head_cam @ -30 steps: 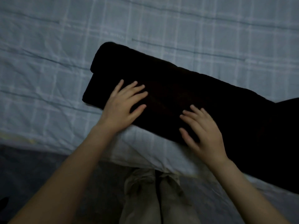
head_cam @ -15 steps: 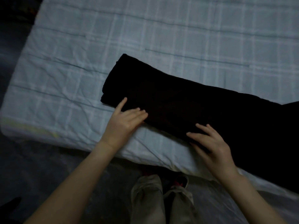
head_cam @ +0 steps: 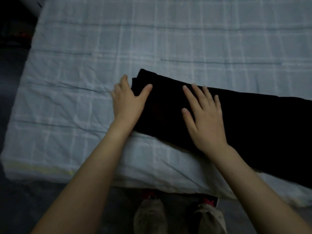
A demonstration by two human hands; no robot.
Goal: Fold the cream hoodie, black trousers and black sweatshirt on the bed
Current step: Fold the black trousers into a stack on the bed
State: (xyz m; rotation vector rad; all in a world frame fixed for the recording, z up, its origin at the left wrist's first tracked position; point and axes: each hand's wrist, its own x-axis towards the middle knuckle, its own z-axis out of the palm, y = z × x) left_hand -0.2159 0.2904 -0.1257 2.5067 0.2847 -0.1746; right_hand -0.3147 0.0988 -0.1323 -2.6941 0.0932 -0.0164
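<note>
The black trousers [head_cam: 244,125] lie as a long, narrow strip across the bed [head_cam: 70,92], running from the middle to the right edge of the view. My left hand [head_cam: 128,102] is at the strip's left end. Its thumb lies on top of the cloth and its fingers curl down at the end edge, pinching it. To the right, my right hand [head_cam: 206,120] rests flat on the trousers with its fingers spread. No cream hoodie or black sweatshirt can be told apart in the view.
The bed has a pale blue checked sheet. Its near edge [head_cam: 152,179] runs just in front of my feet [head_cam: 179,215], and its left edge borders dark floor [head_cam: 15,81]. Bare sheet stretches behind and left of the trousers.
My left hand has slid from the trousers' near edge to their left end and taken hold there. My right hand has moved up onto the cloth and flattened. The view has pulled back.
</note>
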